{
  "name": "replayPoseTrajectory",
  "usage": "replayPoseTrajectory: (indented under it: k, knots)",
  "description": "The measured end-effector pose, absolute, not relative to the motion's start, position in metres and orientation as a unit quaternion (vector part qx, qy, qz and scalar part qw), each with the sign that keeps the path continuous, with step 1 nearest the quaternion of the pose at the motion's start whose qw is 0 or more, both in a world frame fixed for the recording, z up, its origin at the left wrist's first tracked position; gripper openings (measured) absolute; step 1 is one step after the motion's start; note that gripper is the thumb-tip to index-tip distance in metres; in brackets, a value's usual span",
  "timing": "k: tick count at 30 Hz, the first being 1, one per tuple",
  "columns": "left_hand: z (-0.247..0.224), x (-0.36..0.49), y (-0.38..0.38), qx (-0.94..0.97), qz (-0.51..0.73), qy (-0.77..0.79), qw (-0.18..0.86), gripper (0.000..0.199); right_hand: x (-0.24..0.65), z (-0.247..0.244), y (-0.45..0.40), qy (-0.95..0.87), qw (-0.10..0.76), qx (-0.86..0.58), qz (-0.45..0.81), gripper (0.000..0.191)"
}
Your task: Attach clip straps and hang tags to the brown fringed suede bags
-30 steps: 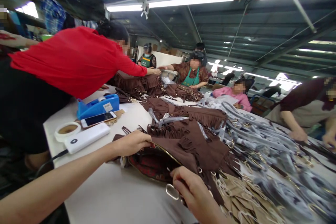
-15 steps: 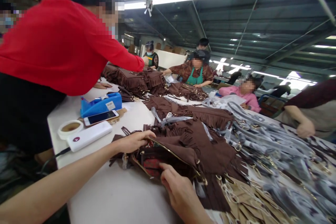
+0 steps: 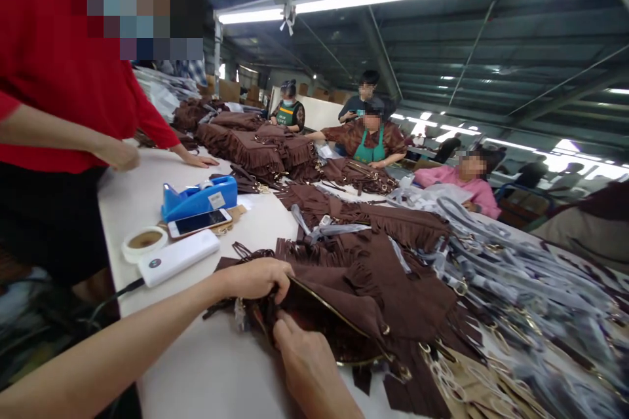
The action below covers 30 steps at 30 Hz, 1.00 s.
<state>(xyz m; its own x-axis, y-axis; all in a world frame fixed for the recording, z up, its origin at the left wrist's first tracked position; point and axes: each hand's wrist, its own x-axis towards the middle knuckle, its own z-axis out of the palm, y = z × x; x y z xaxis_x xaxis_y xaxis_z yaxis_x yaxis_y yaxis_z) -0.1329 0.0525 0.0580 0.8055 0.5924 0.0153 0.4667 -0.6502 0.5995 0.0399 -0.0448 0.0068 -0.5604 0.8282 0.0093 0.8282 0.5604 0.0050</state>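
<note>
A brown fringed handbag (image 3: 344, 291) lies in front of me, its gold zipper gaping toward me. My left hand (image 3: 260, 280) is closed on the bag's edge at the zipper's left end. Close below it, my right hand (image 3: 305, 353) has its fingers bent at the near edge of the opening, thumb and forefinger pinched on the bag's rim or lining. The fingertips of both hands are partly hidden by the bag, and its inside is dark.
Left of the bag are a white power bank (image 3: 179, 259), a phone (image 3: 200, 222), a tape roll (image 3: 144, 244) and a blue tape dispenser (image 3: 201, 198). Wrapped straps (image 3: 521, 281) and tan tags (image 3: 466, 376) lie right. A co-worker in red (image 3: 73, 98) stands at the left.
My right hand has moved left toward my left hand, and the red lining no longer shows. The co-worker in red has straightened and moved nearer at the left.
</note>
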Motion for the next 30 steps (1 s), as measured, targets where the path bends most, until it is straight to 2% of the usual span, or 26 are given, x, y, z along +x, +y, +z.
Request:
replayPoseTrajectory:
  k: [2, 5, 7, 11, 15, 19, 24, 30]
  knots:
    - [0.066, -0.129, 0.039, 0.905, 0.057, 0.343, 0.244, 0.013, 0.040, 0.006, -0.045, -0.881, 0.010, -0.473, -0.005, 0.029]
    - [0.067, -0.122, 0.020, 0.881, 0.025, 0.433, 0.188, 0.027, 0.040, 0.003, -0.045, -0.883, 0.031, -0.468, -0.011, 0.029]
    - [0.064, -0.120, 0.015, 0.865, 0.024, 0.469, 0.178, 0.024, 0.041, 0.000, -0.044, -0.884, 0.040, -0.467, -0.007, 0.030]
    - [0.054, -0.126, 0.025, 0.852, 0.057, 0.461, 0.240, 0.028, 0.047, -0.005, -0.044, -0.873, 0.110, -0.467, 0.084, 0.027]
    - [0.051, -0.139, 0.043, 0.820, 0.093, 0.439, 0.354, 0.028, 0.055, 0.002, -0.038, -0.803, 0.245, -0.444, 0.313, 0.013]
    - [0.046, -0.145, 0.051, 0.751, 0.131, 0.451, 0.465, 0.035, 0.055, 0.010, -0.028, -0.693, 0.295, -0.427, 0.501, 0.018]
    - [0.040, -0.148, 0.049, 0.715, 0.177, 0.408, 0.539, 0.043, 0.041, 0.008, -0.018, -0.582, 0.360, -0.436, 0.585, 0.027]
    - [0.038, -0.155, 0.044, 0.747, 0.207, 0.355, 0.522, 0.042, 0.035, 0.005, -0.016, -0.498, 0.385, -0.452, 0.633, 0.047]
